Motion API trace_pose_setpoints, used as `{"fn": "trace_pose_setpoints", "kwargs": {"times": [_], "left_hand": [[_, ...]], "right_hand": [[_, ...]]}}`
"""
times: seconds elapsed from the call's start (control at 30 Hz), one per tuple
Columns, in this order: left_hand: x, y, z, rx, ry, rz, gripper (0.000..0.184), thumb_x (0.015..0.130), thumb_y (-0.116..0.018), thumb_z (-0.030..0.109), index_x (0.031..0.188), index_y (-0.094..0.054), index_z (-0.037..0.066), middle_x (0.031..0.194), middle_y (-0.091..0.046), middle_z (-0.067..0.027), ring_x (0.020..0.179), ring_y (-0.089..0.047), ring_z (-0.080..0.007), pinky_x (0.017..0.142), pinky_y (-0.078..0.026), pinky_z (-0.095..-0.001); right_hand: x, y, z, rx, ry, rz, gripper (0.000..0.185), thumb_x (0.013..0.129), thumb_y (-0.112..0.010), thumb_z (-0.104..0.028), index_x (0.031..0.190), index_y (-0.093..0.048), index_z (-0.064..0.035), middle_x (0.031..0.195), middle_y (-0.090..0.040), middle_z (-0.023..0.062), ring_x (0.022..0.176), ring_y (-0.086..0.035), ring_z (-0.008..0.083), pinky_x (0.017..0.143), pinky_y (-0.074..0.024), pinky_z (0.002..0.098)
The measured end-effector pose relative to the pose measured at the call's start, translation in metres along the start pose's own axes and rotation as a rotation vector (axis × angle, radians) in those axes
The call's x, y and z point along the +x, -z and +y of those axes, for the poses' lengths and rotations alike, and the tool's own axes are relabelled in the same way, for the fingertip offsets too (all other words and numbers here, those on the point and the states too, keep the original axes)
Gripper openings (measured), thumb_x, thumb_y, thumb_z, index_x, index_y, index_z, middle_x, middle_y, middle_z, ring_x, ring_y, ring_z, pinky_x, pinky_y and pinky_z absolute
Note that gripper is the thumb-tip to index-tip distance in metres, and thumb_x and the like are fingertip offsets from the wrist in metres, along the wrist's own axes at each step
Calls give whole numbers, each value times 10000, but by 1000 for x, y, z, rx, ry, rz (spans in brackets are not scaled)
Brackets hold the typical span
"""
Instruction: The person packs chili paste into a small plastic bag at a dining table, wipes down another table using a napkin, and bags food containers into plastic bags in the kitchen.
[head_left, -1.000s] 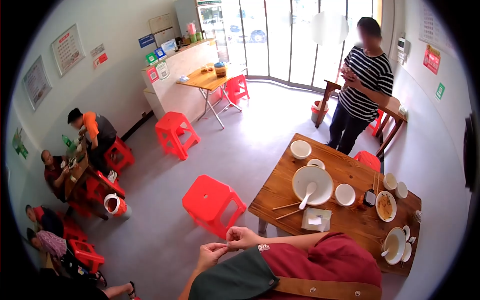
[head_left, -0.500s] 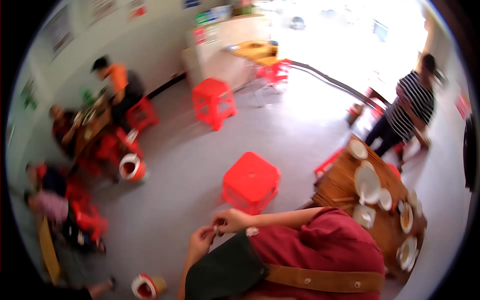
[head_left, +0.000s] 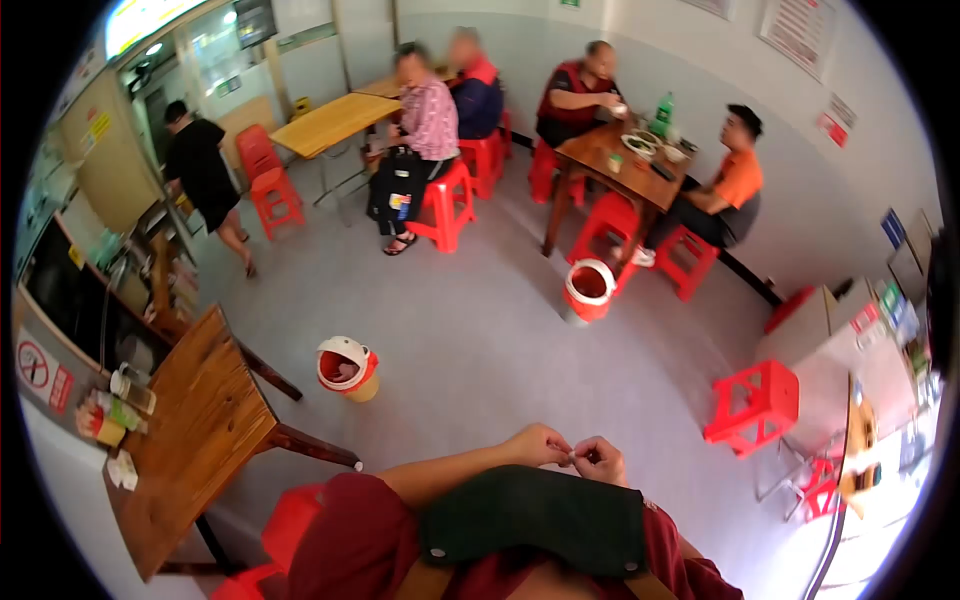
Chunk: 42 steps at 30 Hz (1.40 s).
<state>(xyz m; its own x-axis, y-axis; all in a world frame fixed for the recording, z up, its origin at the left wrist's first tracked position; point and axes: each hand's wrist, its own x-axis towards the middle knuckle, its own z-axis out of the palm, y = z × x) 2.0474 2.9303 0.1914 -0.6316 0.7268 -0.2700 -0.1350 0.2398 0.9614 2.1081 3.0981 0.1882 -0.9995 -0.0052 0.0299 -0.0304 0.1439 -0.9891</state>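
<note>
My left hand point(head_left: 540, 445) and my right hand point(head_left: 600, 462) meet in front of my dark green apron point(head_left: 540, 515), at the lower middle of the view. The fingers of both are pinched together, fingertip to fingertip. A tiny whitish bit point(head_left: 572, 457) shows between them, too small to name. Both hands are up in the air over the grey floor, apart from any table or stool.
A wooden table point(head_left: 215, 420) stands at the left, with a bin point(head_left: 348, 368) nearby and another bin point(head_left: 588, 291) farther off. Several people sit at tables at the back. A person in black point(head_left: 195, 160) is at the far left. A red stool point(head_left: 755, 405) stands right.
The view has swung left, from the table with bowls to the seated people and another wooden table. My hands stay pinched together and now appear farther right in the view.
</note>
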Motion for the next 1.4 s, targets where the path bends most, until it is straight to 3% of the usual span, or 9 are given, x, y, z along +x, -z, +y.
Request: {"fn": "trace_pose_setpoints", "kwargs": {"times": [0.1, 0.27, 0.4, 0.5, 0.87, 1.0, 1.13, 1.2, 1.4], "left_hand": [[8, 47, -7, -11, 4, 257, 181, 728, -624, 152, 830, -615, 3, 784, -625, -58, 737, -573, -112, 664, -447, -254], [4, 139, -50, -537, -313, 585, 145, 784, -594, 136, 866, -542, 28, 932, -558, -101, 819, -576, -190, 735, -462, -307], [-19, 235, -75, -723, -294, 734, 92, 788, -570, 70, 840, -502, 36, 826, -560, -102, 779, -572, -185, 737, -472, -329], [-28, 320, -84, -849, -333, 723, 107, 769, -584, 74, 778, -481, 45, 740, -583, -105, 638, -542, -157, 601, -444, -286], [-53, 638, -57, -284, -101, 888, 165, 715, -610, 142, 705, -517, 6, 619, -566, -63, 568, -521, -113, 526, -435, -263], [-63, 750, -89, -120, 47, 1033, 133, 683, -603, 109, 733, -532, 8, 631, -572, -53, 570, -521, -105, 522, -433, -264], [-99, 825, -151, -924, -263, 1424, 110, 719, -568, 105, 782, -491, 58, 665, -554, -50, 594, -534, -122, 551, -445, -272], [-143, 850, -156, -1158, -199, 1668, 124, 756, -529, 118, 857, -461, 95, 720, -539, -43, 651, -555, -144, 591, -456, -286], [-279, 903, -230, -1271, -204, 2362, 139, 785, -551, 138, 871, -456, 83, 745, -484, -30, 642, -541, -137, 544, -454, -263]], "right_hand": [[80, -16, -21, -221, 14, -177, 82, 736, -602, -45, 758, -532, -7, 688, -589, 60, 635, -583, 98, 557, -466, 212], [207, -95, -9, -21, -3, -607, 97, 736, -606, -30, 770, -517, -13, 740, -560, 32, 670, -529, 74, 596, -438, 202], [291, -195, -17, 200, -77, -834, 89, 736, -599, -36, 767, -518, -17, 737, -552, 24, 646, -506, 73, 582, -420, 201], [368, -271, -30, -134, 161, -889, 62, 732, -574, -18, 759, -521, -35, 700, -538, 17, 637, -497, 78, 582, -426, 225], [610, -486, -43, 120, 248, -986, 141, 707, -594, 68, 734, -487, -20, 730, -546, 51, 662, -518, 89, 597, -438, 218], [719, -592, -11, 58, 265, -1260, 122, 723, -614, 21, 768, -512, -27, 750, -557, 36, 685, -527, 72, 617, -447, 208], [784, -713, -68, -135, 356, -1407, 164, 726, -607, -1, 873, -538, -23, 785, -567, 42, 700, -545, 83, 597, -455, 219], [816, -778, -82, -92, 415, -1442, 206, 720, -604, -9, 914, -537, -28, 831, -563, 45, 699, -552, 102, 589, -460, 227], [906, -990, -95, -204, 585, -1513, 206, 727, -590, -48, 926, -536, -52, 906, -543, 80, 719, -558, 160, 581, -460, 264]]}}
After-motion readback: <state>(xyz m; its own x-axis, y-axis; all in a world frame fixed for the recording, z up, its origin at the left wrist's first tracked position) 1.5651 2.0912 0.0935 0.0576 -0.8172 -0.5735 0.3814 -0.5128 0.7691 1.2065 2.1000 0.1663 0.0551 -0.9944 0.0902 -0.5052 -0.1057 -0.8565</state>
